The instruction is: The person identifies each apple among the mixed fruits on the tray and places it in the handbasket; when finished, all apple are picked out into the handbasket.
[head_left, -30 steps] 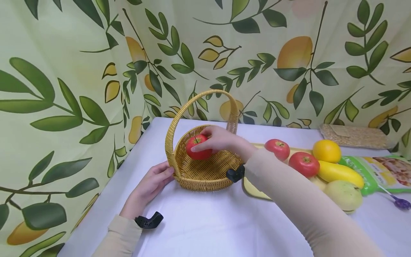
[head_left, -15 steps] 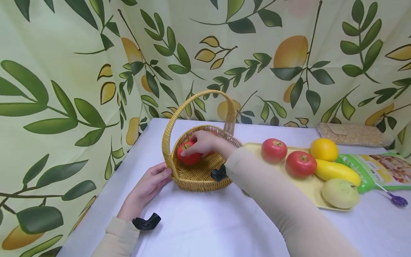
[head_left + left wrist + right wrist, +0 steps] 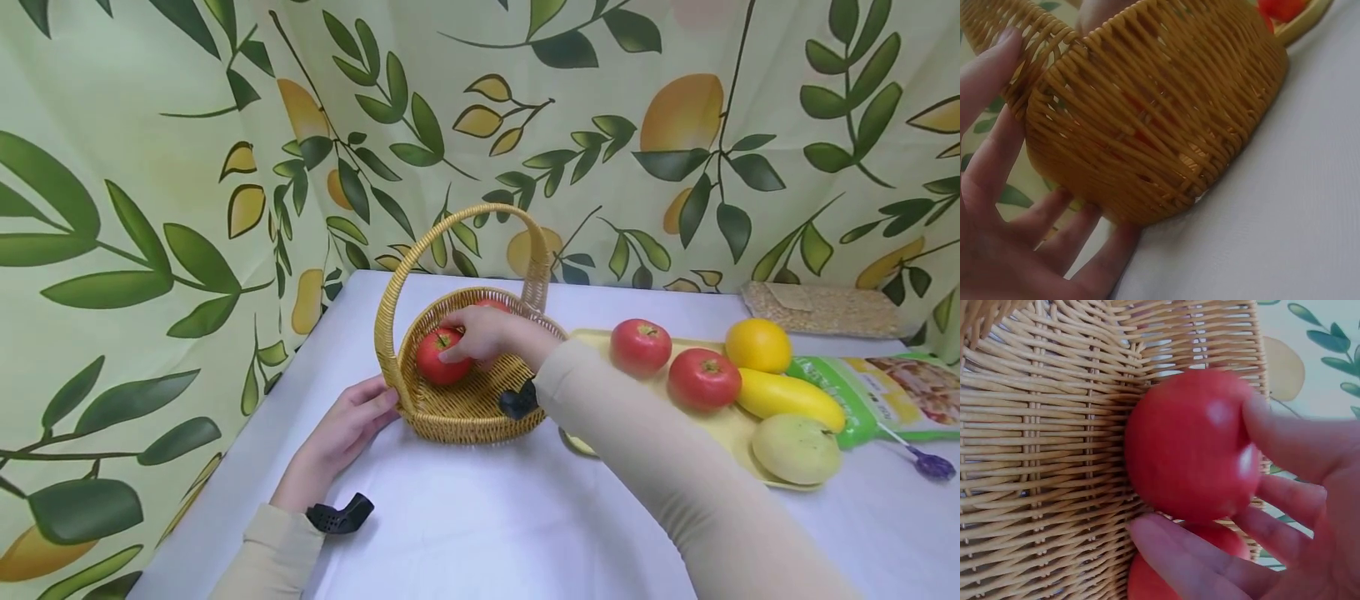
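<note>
In the head view a wicker basket (image 3: 465, 429) with a tall arched handle stands on the white-covered table. My left hand (image 3: 352, 425) grips its left side; the left wrist view shows the thumb (image 3: 991, 69) over the handle's base and the fingers along the woven wall. Inside the basket my right hand (image 3: 483, 333) holds a red apple (image 3: 438, 358) at the left side. Thumb and fingers lie around this apple (image 3: 1188, 444) in the right wrist view, close to the wicker wall. Behind the hand a second red apple (image 3: 492, 305) is partly hidden.
Right of the basket a yellow tray (image 3: 720, 433) bears two red apples (image 3: 671, 358), an orange (image 3: 757, 345), a yellow elongated fruit (image 3: 791, 402) and a pale green fruit (image 3: 797, 450). Beyond lie a green bag (image 3: 892, 392), a grain-like pack (image 3: 825, 310) and a purple-tipped stick (image 3: 930, 463).
My right hand has moved left and down with the apple, to the basket's left inner side, uncovering part of the apple behind. The left hand has kept its place on the basket.
</note>
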Available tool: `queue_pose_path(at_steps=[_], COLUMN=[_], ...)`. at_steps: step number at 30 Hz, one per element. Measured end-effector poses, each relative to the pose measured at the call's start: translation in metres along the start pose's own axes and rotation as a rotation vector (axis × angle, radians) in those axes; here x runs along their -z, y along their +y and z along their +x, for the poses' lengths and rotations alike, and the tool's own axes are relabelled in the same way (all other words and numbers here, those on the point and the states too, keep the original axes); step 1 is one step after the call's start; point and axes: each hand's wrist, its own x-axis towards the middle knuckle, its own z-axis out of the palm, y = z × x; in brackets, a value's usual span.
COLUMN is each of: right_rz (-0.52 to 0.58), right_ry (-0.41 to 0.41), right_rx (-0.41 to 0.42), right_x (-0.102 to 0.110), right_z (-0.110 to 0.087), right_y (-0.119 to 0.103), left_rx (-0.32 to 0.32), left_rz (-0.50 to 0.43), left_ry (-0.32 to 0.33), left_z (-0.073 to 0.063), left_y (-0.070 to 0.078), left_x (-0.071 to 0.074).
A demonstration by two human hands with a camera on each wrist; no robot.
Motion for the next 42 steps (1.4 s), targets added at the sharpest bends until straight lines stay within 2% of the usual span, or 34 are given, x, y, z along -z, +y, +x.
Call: queue_pose_path(at_steps=[2, 6, 9, 17, 22, 28, 32, 39, 42], right_rz=[-0.048, -0.217, -0.284, -0.191, -0.157, -0.043, 0.047, 0.147, 0.165], right_ry=[0.019, 0.059, 0.076, 0.099, 0.159, 0.210, 0.263, 0.387, 0.459], right_rx=[0.021, 0.082, 0.113, 0.146, 0.176, 0.222, 0.246, 0.208, 0.197], right_x=[0.000, 0.000, 0.000, 0.009, 0.013, 0.012, 0.011, 0.001, -0.006], right_z=[0.000, 0.001, 0.000, -0.018, -0.041, -0.069, -0.089, -0.137, -0.150], right_y=[-0.002, -0.005, -0.005, 0.005, 0.015, 0.033, 0.047, 0.078, 0.095], left_rx=[0.000, 0.005, 0.009, 0.027, 0.036, 0.039, 0.043, 0.038, 0.039], left_rz=[-0.008, -0.020, -0.015, 0.010, 0.004, 0.013, 0.020, 0.036, 0.042], left_ry=[0.001, 0.004, 0.012, 0.031, 0.029, 0.043, 0.051, 0.043, 0.054], left_z=[0.000, -0.002, -0.002, -0.001, 0.003, 0.003, 0.000, -0.001, -0.001], left_y=[0.000, -0.002, -0.002, -0.001, 0.002, 0.004, 0.004, 0.000, 0.002], left_x=[0.000, 0.000, -0.001, -0.002, -0.003, -0.004, -0.004, -0.004, -0.003])
